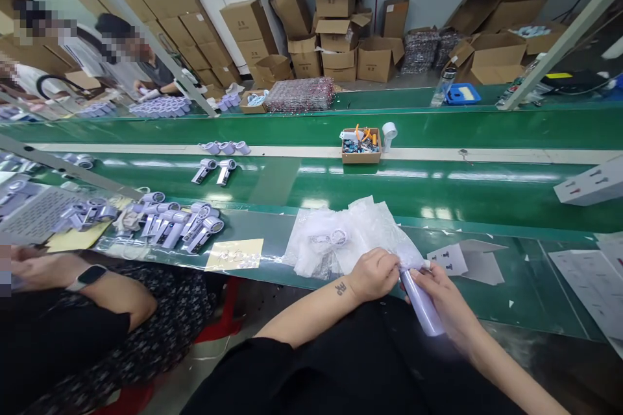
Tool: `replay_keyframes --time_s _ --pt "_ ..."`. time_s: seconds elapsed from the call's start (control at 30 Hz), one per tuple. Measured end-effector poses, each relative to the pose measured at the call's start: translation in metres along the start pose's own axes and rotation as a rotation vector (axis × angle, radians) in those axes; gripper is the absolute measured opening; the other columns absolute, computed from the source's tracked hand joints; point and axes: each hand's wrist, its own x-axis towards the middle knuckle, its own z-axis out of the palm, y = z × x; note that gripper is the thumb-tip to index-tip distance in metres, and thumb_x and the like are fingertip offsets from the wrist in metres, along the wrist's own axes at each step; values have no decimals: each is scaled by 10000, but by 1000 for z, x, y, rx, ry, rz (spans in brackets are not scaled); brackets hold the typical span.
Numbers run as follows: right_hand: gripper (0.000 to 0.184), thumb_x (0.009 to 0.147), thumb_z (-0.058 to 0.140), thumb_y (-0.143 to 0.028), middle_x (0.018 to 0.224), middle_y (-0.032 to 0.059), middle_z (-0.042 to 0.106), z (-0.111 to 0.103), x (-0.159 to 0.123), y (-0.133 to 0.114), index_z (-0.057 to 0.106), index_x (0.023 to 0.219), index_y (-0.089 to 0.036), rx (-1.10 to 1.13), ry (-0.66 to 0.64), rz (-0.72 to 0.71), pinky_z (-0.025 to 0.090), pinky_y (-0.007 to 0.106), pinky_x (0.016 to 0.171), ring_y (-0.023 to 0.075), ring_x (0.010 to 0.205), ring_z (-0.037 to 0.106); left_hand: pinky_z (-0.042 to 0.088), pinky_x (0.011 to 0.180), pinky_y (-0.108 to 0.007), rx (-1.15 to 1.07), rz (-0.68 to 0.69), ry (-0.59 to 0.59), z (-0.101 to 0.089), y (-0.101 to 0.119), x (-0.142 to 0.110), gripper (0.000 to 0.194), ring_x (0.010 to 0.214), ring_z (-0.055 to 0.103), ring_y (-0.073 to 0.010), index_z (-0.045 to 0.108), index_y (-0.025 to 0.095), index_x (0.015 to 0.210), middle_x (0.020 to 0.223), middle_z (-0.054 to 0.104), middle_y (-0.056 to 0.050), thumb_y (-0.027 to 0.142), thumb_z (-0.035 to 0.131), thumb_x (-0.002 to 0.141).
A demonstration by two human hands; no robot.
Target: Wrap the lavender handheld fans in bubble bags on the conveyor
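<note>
My right hand [445, 298] is closed around a lavender handheld fan [424, 311], its smooth cylindrical handle tilted down toward my lap. The fan's upper end is hidden by my fingers and by film. Beside it, my left hand [377, 274] is closed, pinching the clear plastic bag [406, 248] at the fan's upper end. More clear bags [357, 227] lie crumpled on the bench just beyond my hands. Among them rests another lavender fan [331, 238], its round head facing right, seen through the film.
Several lavender fans [170, 224] lie piled left of a yellow paper note [234, 254]. Folded white cards [462, 260] are at right. Across the green belt [487, 191] stands a small parts box [361, 157] with a tape roll [389, 133]. A co-worker's arm [102, 279] is at left.
</note>
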Motion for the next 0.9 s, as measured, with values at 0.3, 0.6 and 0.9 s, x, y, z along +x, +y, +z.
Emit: replay_keyframes --time_s 0.3,0.6,0.9 --pt "195 684 672 -306 624 8 612 -17 -15 9 530 779 -211 47 100 207 476 287 520 182 563 591 465 613 -229 -357 -276 -294 -6 23 9 188 644 566 -127 640 141 900 740 638 -40 182 499 783" --pt "246 685 677 -479 1016 63 628 -59 -46 -34 655 660 -235 -773 52 -379 485 329 809 284 1087 504 283 417 -159 -898 -692 -379 -38 37 34 276 444 376 -52 635 114 965 518 445 65 191 570 708" --pt "290 720 677 -482 1002 68 650 -52 -53 -50 635 772 -199 -200 -128 -132 516 367 779 228 887 595 479 629 -242 -823 -400 -483 -58 44 53 561 725 577 -138 483 152 1256 974 600 -84 304 645 741"
